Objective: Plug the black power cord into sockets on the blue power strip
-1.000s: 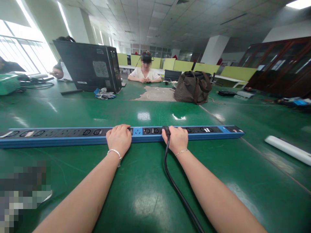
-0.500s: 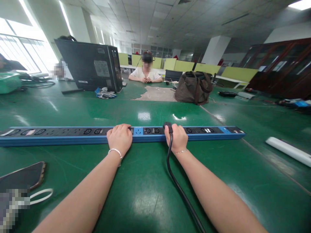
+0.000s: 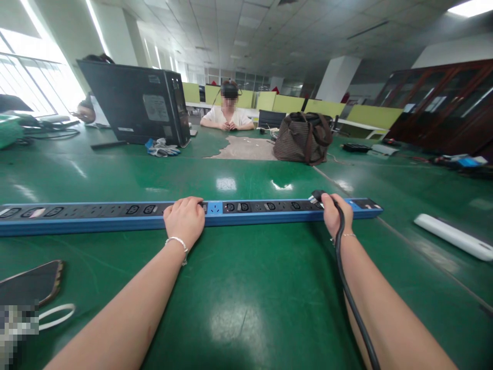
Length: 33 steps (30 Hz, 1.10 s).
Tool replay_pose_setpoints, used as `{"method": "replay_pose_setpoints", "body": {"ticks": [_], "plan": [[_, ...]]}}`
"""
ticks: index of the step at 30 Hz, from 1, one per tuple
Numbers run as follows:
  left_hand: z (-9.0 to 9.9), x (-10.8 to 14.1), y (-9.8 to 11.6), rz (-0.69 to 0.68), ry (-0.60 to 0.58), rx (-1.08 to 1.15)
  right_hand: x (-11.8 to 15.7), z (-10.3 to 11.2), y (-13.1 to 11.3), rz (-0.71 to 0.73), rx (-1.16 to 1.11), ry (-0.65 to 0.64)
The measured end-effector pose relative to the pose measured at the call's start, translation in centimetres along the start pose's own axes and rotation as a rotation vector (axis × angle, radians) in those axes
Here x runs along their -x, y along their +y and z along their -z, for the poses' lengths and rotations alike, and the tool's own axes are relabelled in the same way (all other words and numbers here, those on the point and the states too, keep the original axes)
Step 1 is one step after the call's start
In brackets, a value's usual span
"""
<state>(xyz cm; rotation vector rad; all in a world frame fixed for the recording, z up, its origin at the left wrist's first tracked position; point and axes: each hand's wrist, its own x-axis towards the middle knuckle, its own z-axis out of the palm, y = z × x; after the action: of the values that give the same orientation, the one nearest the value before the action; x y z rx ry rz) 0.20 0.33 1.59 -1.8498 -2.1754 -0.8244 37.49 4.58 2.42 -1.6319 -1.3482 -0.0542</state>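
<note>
A long blue and black power strip (image 3: 246, 221) lies across the green table, its sockets facing up. My left hand (image 3: 185, 221) is wrapped over the strip, left of a blue socket (image 3: 214, 207). In my right hand (image 3: 338, 213) is a black power plug (image 3: 318, 195), held above the strip's right part. Metal prongs show at the plug's left side, out of any socket. Its thick black cable (image 3: 348, 293) runs down along my right forearm to the bottom edge.
At left lie a phone (image 3: 33, 282) and a white loop (image 3: 57, 316). A white bar-shaped object (image 3: 452, 236) is at right. Farther back are a computer case (image 3: 131, 105), gloves (image 3: 162, 148), a brown bag (image 3: 300, 139) and a seated person (image 3: 227, 115).
My right hand has moved right along the strip with the plug, which has come off the socket area near the middle; its prongs now show. My left hand stays on the strip.
</note>
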Motion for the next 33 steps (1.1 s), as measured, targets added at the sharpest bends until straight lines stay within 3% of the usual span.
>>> {"method": "replay_pose_setpoints", "body": {"ticks": [5,16,21,24,33], "plan": [[0.0,0.0,0.0,0.009,-0.007,0.001,0.2,-0.3,0.2,0.067,0.216,-0.117],[-0.2,-0.1,-0.1,-0.001,0.003,-0.014,0.4,-0.3,0.9,0.124,0.429,-0.174],[-0.2,-0.1,-0.1,-0.001,0.006,-0.014,1.1,-0.2,0.7,0.245,0.563,-0.187],[-0.1,-0.1,-0.1,0.005,0.004,-0.014,1.3,-0.1,0.7,0.299,0.614,-0.174],[0.0,-0.1,0.0,0.0,-0.015,-0.026,2.5,-0.6,0.5,0.248,0.576,-0.033]]}}
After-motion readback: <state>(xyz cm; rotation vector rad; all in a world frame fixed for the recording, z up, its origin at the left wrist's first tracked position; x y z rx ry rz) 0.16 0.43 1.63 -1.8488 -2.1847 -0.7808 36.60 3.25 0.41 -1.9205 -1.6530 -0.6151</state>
